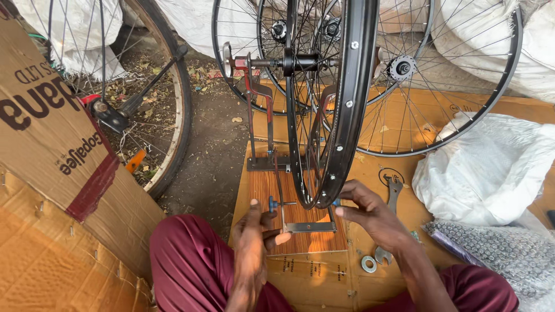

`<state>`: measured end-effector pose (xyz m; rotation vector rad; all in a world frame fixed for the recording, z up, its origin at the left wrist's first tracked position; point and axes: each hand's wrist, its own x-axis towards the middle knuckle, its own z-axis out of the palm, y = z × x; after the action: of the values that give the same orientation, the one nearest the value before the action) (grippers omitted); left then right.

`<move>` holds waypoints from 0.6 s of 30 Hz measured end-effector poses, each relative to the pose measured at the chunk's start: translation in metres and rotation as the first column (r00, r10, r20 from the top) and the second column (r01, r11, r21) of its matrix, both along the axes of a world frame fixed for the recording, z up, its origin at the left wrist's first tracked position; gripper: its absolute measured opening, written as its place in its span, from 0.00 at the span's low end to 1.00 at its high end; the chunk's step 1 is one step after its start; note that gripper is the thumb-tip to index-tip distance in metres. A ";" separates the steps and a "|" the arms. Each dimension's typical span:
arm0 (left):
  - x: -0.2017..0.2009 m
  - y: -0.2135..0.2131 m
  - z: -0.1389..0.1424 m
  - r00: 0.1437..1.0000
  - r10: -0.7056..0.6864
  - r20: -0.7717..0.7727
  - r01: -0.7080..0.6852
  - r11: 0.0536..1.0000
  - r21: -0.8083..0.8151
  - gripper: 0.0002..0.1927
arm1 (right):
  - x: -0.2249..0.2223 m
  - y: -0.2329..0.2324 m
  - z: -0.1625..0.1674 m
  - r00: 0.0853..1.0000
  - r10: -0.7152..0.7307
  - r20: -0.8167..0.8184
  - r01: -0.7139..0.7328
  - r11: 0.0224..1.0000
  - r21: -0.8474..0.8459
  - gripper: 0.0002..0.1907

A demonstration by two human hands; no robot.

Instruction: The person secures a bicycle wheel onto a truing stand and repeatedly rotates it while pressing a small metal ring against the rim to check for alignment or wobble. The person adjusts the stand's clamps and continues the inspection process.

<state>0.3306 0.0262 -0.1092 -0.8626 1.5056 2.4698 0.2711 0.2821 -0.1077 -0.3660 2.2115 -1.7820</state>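
A black metal bicycle wheel rim with thin steel spokes (pixel 347 104) is shown mounted upright in a red-and-grey steel truing stand (pixel 260 115), its threaded axle (pixel 272 61) lying level across the top of the stand, so that the plane of the rim runs away from the person. The stand is carried on a brown wood-grain board (pixel 263 190), which rests on flattened brown cardboard (pixel 404 124) spread over the ground. The lowest arc of the rim is seen just above the near edge of the board, directly between the two hands.

The left hand (pixel 254 231) is closed on a small blue-knobbed adjusting screw (pixel 273 203) on the left side of the stand's base. The right hand (pixel 370 214) is held with thumb and fingers pinched at the right flank of the rim's lowest part; whether a small blue part is gripped there cannot be told. The right hand is the nearer to the rim, the rim lying just ahead and to its left.

A flat steel spanner (pixel 393 193) and a steel washer (pixel 369 264) lie on the cardboard beside the board's right edge. Further spoked wheels (pixel 462 98) lean behind, and white sacks (pixel 485 167) lie to the right.
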 end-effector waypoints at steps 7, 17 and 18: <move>0.001 -0.004 -0.004 0.998 -0.020 0.056 0.019 1.000 0.019 0.27 | -0.002 -0.003 0.013 0.992 -0.088 0.085 0.057 0.947 0.315 0.17; 0.003 -0.004 -0.014 0.997 -0.022 -0.077 0.029 0.996 0.083 0.31 | 0.004 -0.001 0.005 0.988 -0.090 0.128 0.039 0.934 0.356 0.22; 0.003 -0.004 -0.015 0.998 -0.010 -0.056 0.017 0.992 0.124 0.31 | 0.005 -0.001 0.006 0.995 -0.059 0.085 0.035 0.964 0.262 0.22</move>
<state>0.3335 0.0224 -0.1242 -0.7667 1.3508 2.5659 0.2766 0.2815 -0.1017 -0.1722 2.3659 -1.4703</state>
